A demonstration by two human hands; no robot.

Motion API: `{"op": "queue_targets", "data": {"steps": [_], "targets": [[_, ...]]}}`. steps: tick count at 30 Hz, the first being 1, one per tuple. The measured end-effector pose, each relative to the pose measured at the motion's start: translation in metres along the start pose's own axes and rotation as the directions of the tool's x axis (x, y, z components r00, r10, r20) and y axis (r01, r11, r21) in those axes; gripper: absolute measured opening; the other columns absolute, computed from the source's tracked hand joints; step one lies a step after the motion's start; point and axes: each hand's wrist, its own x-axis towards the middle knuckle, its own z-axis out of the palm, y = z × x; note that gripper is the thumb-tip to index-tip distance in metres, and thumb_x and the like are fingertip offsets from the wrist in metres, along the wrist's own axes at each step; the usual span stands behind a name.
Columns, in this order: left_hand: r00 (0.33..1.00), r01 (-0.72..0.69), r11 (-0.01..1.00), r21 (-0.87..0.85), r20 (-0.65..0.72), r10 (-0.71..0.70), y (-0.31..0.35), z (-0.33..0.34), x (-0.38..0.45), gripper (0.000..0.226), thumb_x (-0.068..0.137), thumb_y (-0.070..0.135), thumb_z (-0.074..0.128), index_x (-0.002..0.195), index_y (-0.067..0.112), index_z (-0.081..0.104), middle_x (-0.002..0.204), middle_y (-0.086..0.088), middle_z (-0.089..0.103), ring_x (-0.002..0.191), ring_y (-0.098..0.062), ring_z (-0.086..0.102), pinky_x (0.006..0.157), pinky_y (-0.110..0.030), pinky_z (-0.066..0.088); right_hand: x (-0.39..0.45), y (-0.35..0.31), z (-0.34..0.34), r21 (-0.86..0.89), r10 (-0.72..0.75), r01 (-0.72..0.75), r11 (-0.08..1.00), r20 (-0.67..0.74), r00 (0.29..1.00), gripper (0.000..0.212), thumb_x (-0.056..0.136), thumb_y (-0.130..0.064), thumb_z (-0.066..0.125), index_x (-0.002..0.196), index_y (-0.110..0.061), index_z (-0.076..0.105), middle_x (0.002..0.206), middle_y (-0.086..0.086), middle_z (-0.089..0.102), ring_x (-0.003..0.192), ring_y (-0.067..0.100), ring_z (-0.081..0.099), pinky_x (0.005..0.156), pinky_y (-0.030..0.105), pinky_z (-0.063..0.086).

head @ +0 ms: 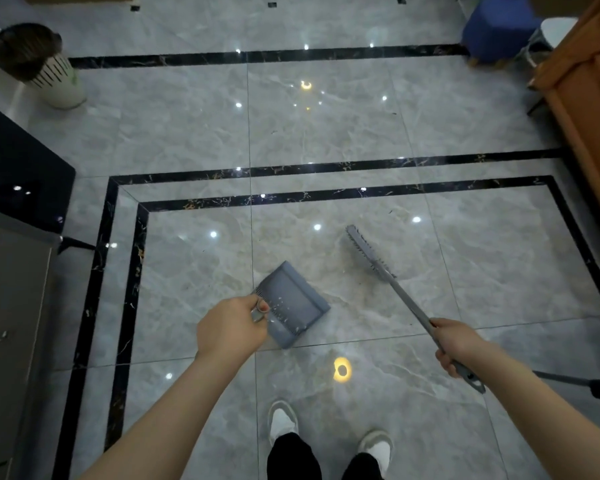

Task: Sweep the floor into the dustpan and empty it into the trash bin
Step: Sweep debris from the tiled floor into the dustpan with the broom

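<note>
On a glossy grey marble floor with black borders, the left hand grips the dustpan, the right hand the broom, the trash bin well apart.

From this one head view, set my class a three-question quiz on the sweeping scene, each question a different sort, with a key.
1. True or false: the left hand holds the broom.
2. Where is the bin? A far left; B far right; C between the shoes.
3. Fill in: the dustpan's open edge faces the ____.

Key: 1 false, it holds the dustpan and the right hand holds the broom. 2 A. 3 broom.
</note>
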Motion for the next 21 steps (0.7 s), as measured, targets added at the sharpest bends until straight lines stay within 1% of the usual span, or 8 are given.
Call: {"op": "queue_targets", "data": {"steps": [4, 6, 9, 12, 14, 17, 19, 21], "targets": [[0.997, -0.073, 0.994, 0.083, -0.028, 0.076, 0.021, 0.005, 0.022, 0.011, 0.089, 0.031, 0.055, 0.092, 0.033, 0.066, 0.078, 0.003, 0.063, 0.069, -0.016, 0.051, 0.051, -0.025, 0.029, 0.018, -0.006, 0.005, -0.053, -0.004, 0.008, 0.999, 0.060, 0.998, 0.041, 0.101, -0.009, 0.025, 0.134, -0.019, 0.047, 0.056, 0.005, 0.036, 0.042, 0.015, 0.030, 0.036, 0.017, 0.028], [0.995, -0.080, 0.992, 0.101, -0.049, 0.086, 0.029, 0.003, 0.031, 0.013, 0.088, 0.030, 0.056, 0.094, 0.031, 0.067, 0.086, 0.000, 0.067, 0.071, -0.018, 0.053, 0.053, -0.025, 0.029, 0.022, -0.006, 0.008, -0.036, 0.032, -0.028, 0.999, 0.113, 0.993, 0.042, 0.101, -0.009, 0.024, 0.135, -0.022, 0.046, 0.055, 0.003, 0.033, 0.038, 0.013, 0.026, 0.035, 0.015, 0.025], [0.997, -0.056, 0.991, 0.118, -0.054, 0.063, 0.032, -0.001, 0.045, 0.013, 0.086, 0.029, 0.057, 0.093, 0.031, 0.068, 0.087, 0.000, 0.068, 0.078, -0.023, 0.060, 0.058, -0.025, 0.033, 0.019, -0.006, 0.009, -0.070, 0.076, -0.061, 0.996, 0.235, 0.969, 0.041, 0.101, -0.012, 0.025, 0.133, -0.024, 0.047, 0.053, 0.002, 0.031, 0.033, 0.008, 0.024, 0.035, 0.013, 0.022], [0.998, -0.042, 0.991, 0.127, -0.049, 0.049, 0.030, -0.004, 0.052, 0.014, 0.086, 0.029, 0.056, 0.093, 0.033, 0.067, 0.083, 0.002, 0.066, 0.074, -0.022, 0.059, 0.059, -0.025, 0.036, 0.014, -0.011, -0.009, -0.072, 0.111, -0.092, 0.993, 0.342, 0.933, 0.041, 0.102, -0.016, 0.027, 0.138, -0.030, 0.041, 0.056, 0.003, 0.032, 0.031, 0.006, 0.024, 0.032, 0.013, 0.023], [0.997, -0.048, 0.989, 0.142, -0.045, 0.055, 0.032, -0.004, 0.052, 0.014, 0.087, 0.030, 0.056, 0.095, 0.033, 0.067, 0.085, 0.002, 0.067, 0.078, -0.023, 0.062, 0.059, -0.025, 0.035, 0.009, -0.020, -0.024, -0.065, 0.105, -0.088, 0.994, 0.335, 0.936, 0.041, 0.103, -0.018, 0.028, 0.140, -0.031, 0.040, 0.055, 0.003, 0.033, 0.030, 0.005, 0.024, 0.031, 0.012, 0.023], [0.997, -0.060, 0.988, 0.144, -0.046, 0.067, 0.034, -0.003, 0.052, 0.015, 0.088, 0.031, 0.056, 0.097, 0.032, 0.067, 0.087, 0.001, 0.068, 0.081, -0.024, 0.063, 0.060, -0.025, 0.034, 0.004, -0.031, -0.036, -0.067, 0.045, -0.030, 0.997, 0.237, 0.971, 0.041, 0.102, -0.018, 0.030, 0.139, -0.031, 0.042, 0.056, 0.004, 0.034, 0.030, 0.007, 0.024, 0.031, 0.012, 0.022], [0.996, -0.061, 0.988, 0.142, -0.052, 0.069, 0.032, -0.002, 0.054, 0.014, 0.088, 0.031, 0.055, 0.096, 0.031, 0.067, 0.082, 0.001, 0.066, 0.075, -0.023, 0.060, 0.058, -0.025, 0.033, 0.007, -0.037, -0.034, -0.095, 0.001, 0.015, 0.995, 0.171, 0.985, 0.042, 0.102, -0.017, 0.031, 0.139, -0.031, 0.044, 0.057, 0.005, 0.035, 0.032, 0.008, 0.025, 0.032, 0.015, 0.024], [0.995, -0.063, 0.987, 0.149, -0.061, 0.073, 0.030, -0.001, 0.055, 0.014, 0.088, 0.032, 0.055, 0.094, 0.030, 0.067, 0.076, 0.002, 0.061, 0.069, -0.021, 0.055, 0.056, -0.025, 0.032, 0.012, -0.038, -0.024, -0.115, -0.012, 0.030, 0.993, 0.155, 0.988, 0.043, 0.101, -0.016, 0.030, 0.140, -0.030, 0.043, 0.058, 0.005, 0.036, 0.032, 0.009, 0.027, 0.032, 0.016, 0.025]]}}
